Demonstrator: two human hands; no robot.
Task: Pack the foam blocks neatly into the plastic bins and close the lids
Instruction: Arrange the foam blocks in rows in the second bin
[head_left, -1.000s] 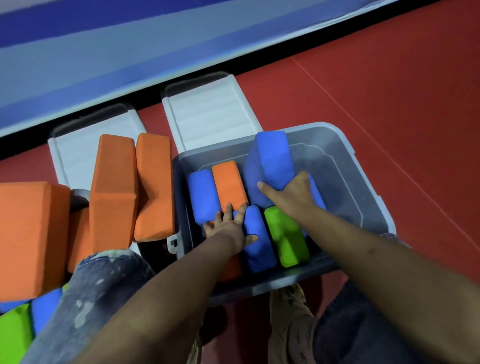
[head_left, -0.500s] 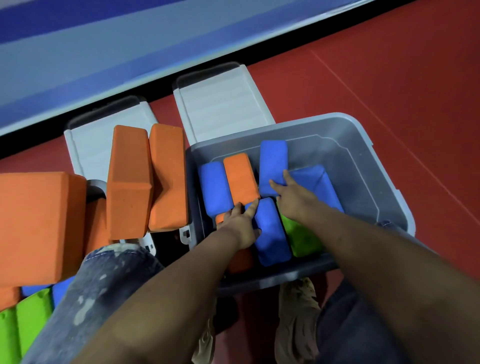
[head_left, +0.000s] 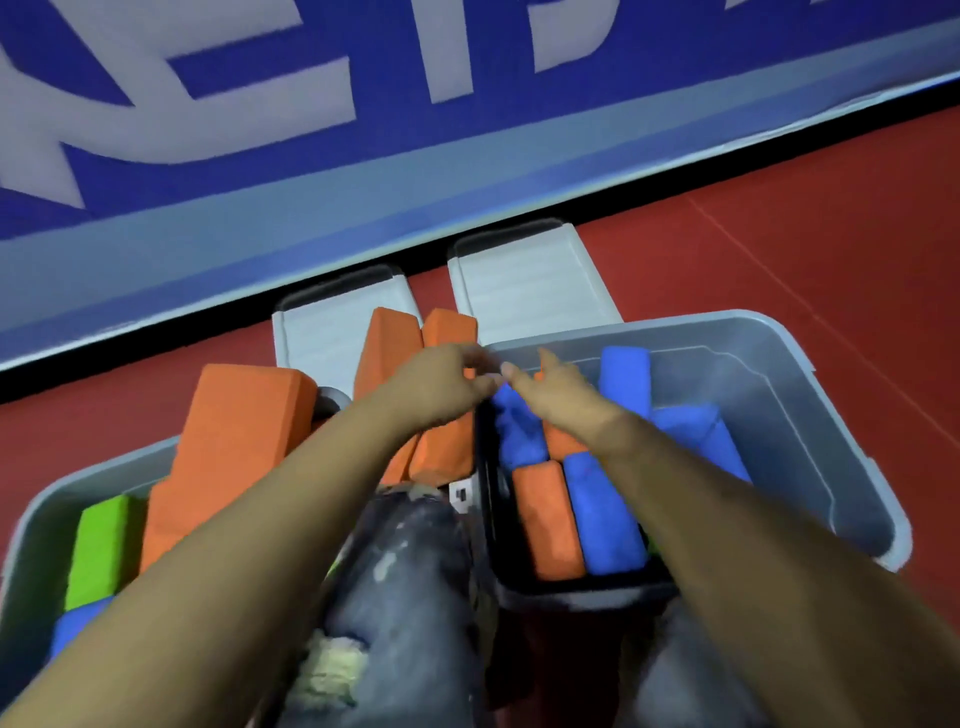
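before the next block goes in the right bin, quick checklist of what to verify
1. Free space in the right bin: ok, its right side shows bare floor.
2. Blocks already inside sit flat: not ok, the blue block by the right wrist lies tilted on others.
3. Hands free: cannot tell, left hand and right hand are blurred over the bin's far-left corner.
4. Supply in reach: ok, orange blocks stand just left of the bin.
5. Lid out of the way: ok, the white lid lies flat behind it.
6. Left bin packed neatly: not ok, a large orange block sticks out above the rim.
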